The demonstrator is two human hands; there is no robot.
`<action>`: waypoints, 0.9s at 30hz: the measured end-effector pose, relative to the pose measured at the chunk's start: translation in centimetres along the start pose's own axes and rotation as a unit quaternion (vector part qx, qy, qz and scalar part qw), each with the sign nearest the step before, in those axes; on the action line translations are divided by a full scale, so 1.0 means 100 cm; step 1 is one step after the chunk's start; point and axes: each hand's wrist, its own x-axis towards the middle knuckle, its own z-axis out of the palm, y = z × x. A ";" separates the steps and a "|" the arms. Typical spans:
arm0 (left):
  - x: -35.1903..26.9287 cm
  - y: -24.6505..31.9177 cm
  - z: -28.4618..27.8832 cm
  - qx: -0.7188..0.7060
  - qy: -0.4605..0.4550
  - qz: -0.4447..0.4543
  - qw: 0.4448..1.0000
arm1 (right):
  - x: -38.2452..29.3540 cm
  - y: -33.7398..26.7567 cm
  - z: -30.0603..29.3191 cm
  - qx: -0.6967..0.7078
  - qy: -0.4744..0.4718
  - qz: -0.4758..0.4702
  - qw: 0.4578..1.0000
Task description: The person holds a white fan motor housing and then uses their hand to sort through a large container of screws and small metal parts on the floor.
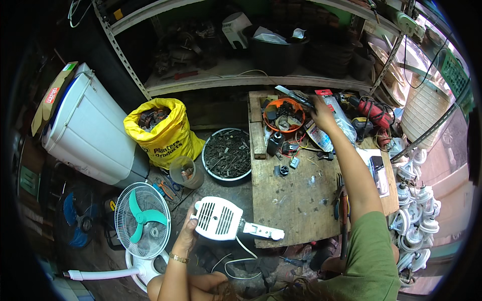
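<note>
My left hand (188,228) grips the white plastic motor housing (219,218) of an electric fan by its left end. The slotted side of the housing faces up. A white bracket (263,230) sticks out to the right, and a white power cord (241,259) hangs below. Across the wooden worktable, my right hand (322,113) is at a dark, long object with a pale flat end (292,95), beside an orange bowl (285,129) of small parts. Whether its fingers are closed around that object is unclear.
Pliers (340,199), a black capped bottle (275,143) and a red power tool (372,113) lie on the worktable (297,207). To the left stand a fan with green blades (141,218), a yellow sack (169,139) and a basin of screws (227,154). White fan parts (414,210) hang at right.
</note>
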 end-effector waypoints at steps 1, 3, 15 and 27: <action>0.002 -0.001 0.001 -0.001 -0.001 -0.002 1.000 | -0.001 0.003 0.001 -0.007 -0.004 0.015 1.000; 0.003 -0.001 0.002 -0.003 -0.001 -0.005 1.000 | 0.000 0.006 0.005 -0.018 -0.013 0.044 0.999; 0.004 -0.001 0.003 0.011 0.000 0.000 1.000 | 0.005 -0.035 0.024 -0.119 -0.122 -0.031 0.985; 0.004 -0.001 0.004 0.004 0.008 -0.007 1.000 | -0.030 -0.011 0.031 -0.011 0.099 -0.011 0.995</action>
